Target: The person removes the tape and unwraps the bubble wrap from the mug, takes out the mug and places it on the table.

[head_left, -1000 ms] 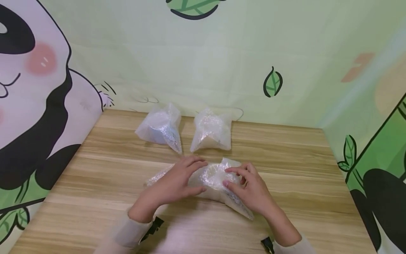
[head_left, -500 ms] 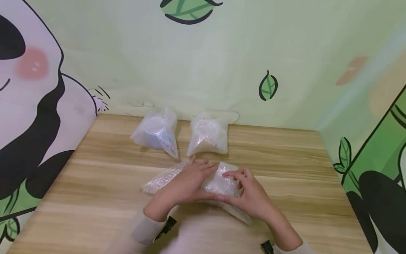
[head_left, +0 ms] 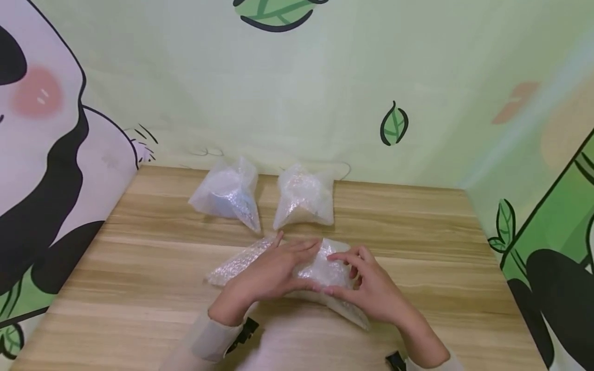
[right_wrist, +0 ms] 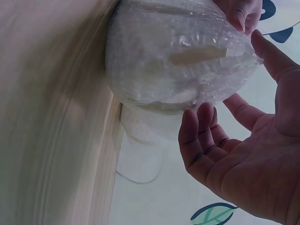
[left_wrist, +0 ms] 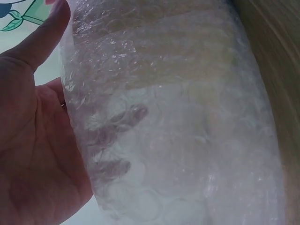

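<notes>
A bubble-wrap package (head_left: 325, 270) lies at mid-table with something pale inside, blurred by the wrap. One loose end (head_left: 238, 263) of it spreads leftward, and another corner points to the near right. My left hand (head_left: 271, 270) rests over its left part, fingers nearly straight; some fingertips show through a layer of wrap in the left wrist view. From the right, my right hand (head_left: 373, 283) holds the package's top between bent index finger and thumb, its other fingers curled, as the right wrist view shows. Both thumb tips meet at the near side.
Behind, two more bubble-wrapped packages stand side by side on the wooden table (head_left: 417, 232): one with a bluish content (head_left: 227, 196), one paler (head_left: 304, 198). A printed backdrop (head_left: 297, 93) with a panda and leaves rises at the table's far edge.
My left hand has slid right over the package, and its thumb now meets the right thumb. The right thumb has moved down to the package's near side. Both rear packages remain standing.
</notes>
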`<action>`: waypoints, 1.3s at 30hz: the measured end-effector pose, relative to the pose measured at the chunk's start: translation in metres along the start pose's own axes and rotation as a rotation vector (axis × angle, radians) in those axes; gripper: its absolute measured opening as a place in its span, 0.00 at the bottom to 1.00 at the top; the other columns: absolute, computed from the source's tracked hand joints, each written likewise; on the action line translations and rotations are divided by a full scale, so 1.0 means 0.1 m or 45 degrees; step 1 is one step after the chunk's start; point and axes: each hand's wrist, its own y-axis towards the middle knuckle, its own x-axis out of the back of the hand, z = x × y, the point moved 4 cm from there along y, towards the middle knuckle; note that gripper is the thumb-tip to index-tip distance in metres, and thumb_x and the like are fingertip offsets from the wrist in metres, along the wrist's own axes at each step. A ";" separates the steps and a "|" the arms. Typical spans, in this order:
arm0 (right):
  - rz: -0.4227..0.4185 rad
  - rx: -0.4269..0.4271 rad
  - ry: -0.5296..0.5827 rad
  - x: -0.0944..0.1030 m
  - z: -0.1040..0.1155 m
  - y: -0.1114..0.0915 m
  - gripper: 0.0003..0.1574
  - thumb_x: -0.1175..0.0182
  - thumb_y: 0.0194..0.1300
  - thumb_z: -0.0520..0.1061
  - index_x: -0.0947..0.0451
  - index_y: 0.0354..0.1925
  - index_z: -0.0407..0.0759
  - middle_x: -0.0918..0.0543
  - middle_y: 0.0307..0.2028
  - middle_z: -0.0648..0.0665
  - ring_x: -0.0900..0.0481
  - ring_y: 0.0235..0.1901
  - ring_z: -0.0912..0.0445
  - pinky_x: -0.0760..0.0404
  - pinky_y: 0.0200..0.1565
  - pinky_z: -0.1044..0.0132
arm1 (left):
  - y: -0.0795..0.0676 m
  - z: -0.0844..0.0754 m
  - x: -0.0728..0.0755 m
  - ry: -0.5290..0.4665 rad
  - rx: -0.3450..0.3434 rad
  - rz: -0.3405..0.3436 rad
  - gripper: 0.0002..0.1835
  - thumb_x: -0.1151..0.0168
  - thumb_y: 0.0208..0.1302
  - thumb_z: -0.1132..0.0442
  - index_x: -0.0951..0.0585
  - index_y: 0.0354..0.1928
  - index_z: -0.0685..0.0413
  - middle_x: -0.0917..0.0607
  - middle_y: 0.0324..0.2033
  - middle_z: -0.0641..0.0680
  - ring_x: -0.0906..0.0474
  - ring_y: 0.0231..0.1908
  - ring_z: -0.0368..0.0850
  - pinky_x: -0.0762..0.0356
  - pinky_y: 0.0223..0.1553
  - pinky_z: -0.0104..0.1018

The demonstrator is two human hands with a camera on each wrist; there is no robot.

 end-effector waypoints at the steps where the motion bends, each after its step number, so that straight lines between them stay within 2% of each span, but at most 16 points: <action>1: 0.004 0.003 0.006 0.01 0.00 -0.01 0.36 0.23 0.58 0.60 0.21 0.63 0.59 0.30 0.46 0.51 0.29 0.39 0.54 0.21 0.37 0.69 | 0.00 0.00 0.00 -0.001 -0.006 0.007 0.49 0.38 0.64 0.32 0.36 0.78 0.52 0.38 0.79 0.48 0.40 0.78 0.50 0.64 0.79 0.69; 10: 0.031 0.034 0.028 0.11 0.04 -0.05 0.33 0.25 0.62 0.54 0.21 0.65 0.57 0.26 0.50 0.50 0.25 0.40 0.53 0.17 0.39 0.64 | 0.00 0.00 0.00 -0.001 0.010 0.082 0.44 0.48 0.73 0.33 0.44 0.82 0.48 0.46 0.81 0.43 0.45 0.80 0.49 0.66 0.79 0.68; 14: 0.014 0.057 0.038 0.20 0.04 -0.07 0.32 0.27 0.65 0.52 0.22 0.66 0.56 0.22 0.53 0.47 0.23 0.41 0.54 0.16 0.39 0.66 | 0.00 0.00 0.01 -0.004 0.025 0.084 0.42 0.48 0.75 0.35 0.43 0.81 0.49 0.46 0.81 0.44 0.44 0.80 0.51 0.66 0.79 0.69; 20: -0.028 0.004 0.061 0.32 0.00 -0.16 0.32 0.30 0.68 0.50 0.25 0.68 0.58 0.19 0.54 0.48 0.20 0.43 0.56 0.16 0.43 0.66 | 0.00 0.00 0.00 -0.022 0.038 0.094 0.40 0.49 0.77 0.38 0.43 0.81 0.49 0.45 0.81 0.46 0.46 0.80 0.50 0.66 0.79 0.69; 26: -0.069 -0.005 0.075 0.37 -0.03 -0.24 0.34 0.33 0.71 0.43 0.29 0.72 0.54 0.18 0.54 0.44 0.20 0.44 0.55 0.17 0.43 0.66 | 0.00 0.00 0.00 -0.029 0.053 0.113 0.40 0.49 0.76 0.36 0.44 0.81 0.47 0.46 0.81 0.44 0.46 0.80 0.47 0.66 0.79 0.68; 32: -0.091 -0.059 0.037 0.44 -0.06 -0.29 0.36 0.36 0.72 0.39 0.31 0.73 0.56 0.19 0.58 0.41 0.22 0.46 0.53 0.18 0.45 0.66 | 0.00 0.01 0.01 -0.043 0.050 0.115 0.41 0.48 0.76 0.36 0.43 0.81 0.48 0.45 0.81 0.44 0.46 0.80 0.48 0.67 0.79 0.68; 39: -0.128 -0.123 -0.007 0.53 -0.13 -0.34 0.36 0.39 0.72 0.37 0.32 0.74 0.55 0.20 0.58 0.40 0.22 0.43 0.51 0.18 0.44 0.64 | 0.00 0.00 0.00 -0.049 0.051 0.108 0.40 0.49 0.76 0.36 0.44 0.81 0.47 0.46 0.81 0.43 0.47 0.80 0.47 0.68 0.79 0.67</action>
